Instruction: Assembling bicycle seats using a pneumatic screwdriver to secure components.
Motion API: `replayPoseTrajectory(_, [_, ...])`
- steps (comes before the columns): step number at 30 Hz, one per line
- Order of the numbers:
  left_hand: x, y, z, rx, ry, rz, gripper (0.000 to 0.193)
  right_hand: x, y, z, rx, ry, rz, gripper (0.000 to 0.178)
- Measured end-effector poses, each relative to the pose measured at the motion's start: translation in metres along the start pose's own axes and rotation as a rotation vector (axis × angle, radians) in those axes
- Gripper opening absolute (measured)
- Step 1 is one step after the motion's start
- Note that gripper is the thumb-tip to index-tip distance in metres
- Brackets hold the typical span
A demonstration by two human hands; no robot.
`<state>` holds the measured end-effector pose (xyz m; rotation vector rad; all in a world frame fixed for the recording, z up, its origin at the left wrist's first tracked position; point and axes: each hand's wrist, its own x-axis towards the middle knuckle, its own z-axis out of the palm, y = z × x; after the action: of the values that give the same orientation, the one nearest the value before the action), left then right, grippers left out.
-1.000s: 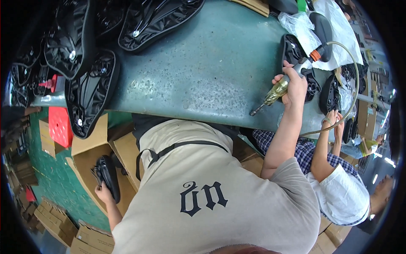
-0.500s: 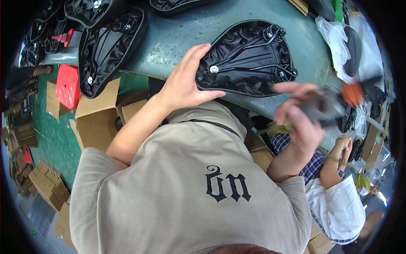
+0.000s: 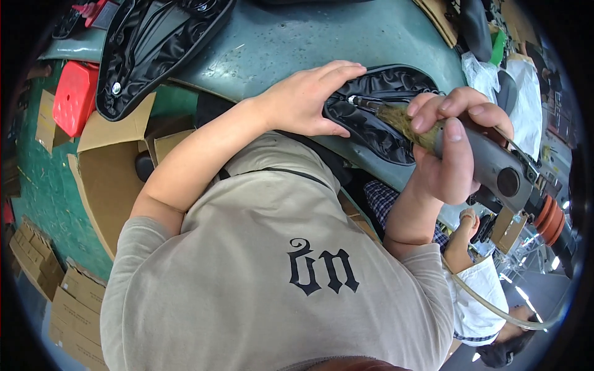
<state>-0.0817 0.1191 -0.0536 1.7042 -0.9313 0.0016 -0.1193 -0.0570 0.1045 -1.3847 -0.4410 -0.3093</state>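
An upside-down black bicycle saddle (image 3: 365, 128) lies at the edge of the green workbench, its gathered cover and metal rails facing up. My left hand (image 3: 300, 99) grips the saddle's narrow end, thumb on the near side and fingers on the far side. My right hand (image 3: 448, 136) is wrapped round a grey power screwdriver (image 3: 498, 170) with an orange-ringed rear end and fuzzy yellowish wrapping near its front. Its bit points at the fastener by the narrow end and appears to meet it. Hand and tool hide much of the saddle's wide end.
Another upturned saddle (image 3: 151, 52) lies to the left on the workbench (image 3: 278, 40). Below it are a red stool (image 3: 75, 99) and an open cardboard box (image 3: 111, 185). Plastic wrapping (image 3: 526, 105) is at far right. A co-worker in white (image 3: 479, 297) sits at right, near a pale hose (image 3: 495, 314).
My right hand has brought the screwdriver from the right over the saddle, its bit now at the narrow end. The left hand keeps its hold. The whole view has shifted.
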Motion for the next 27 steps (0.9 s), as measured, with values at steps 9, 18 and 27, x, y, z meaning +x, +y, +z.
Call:
replayPoseTrajectory(9, [-0.001,-0.004,-0.001,-0.04,0.003,-0.011,0.1,0.015,0.013,0.005,-0.034,-0.211,0.045,0.029])
replayPoseTrajectory(18, [-0.003,-0.003,-0.003,-0.067,-0.003,-0.025,0.097,0.015,0.006,0.014,-0.043,-0.179,0.151,0.023])
replayPoseTrajectory(27, [0.0,0.011,-0.011,-0.099,-0.083,-0.139,0.099,0.017,-0.001,-0.005,-0.062,-0.292,0.084,0.039])
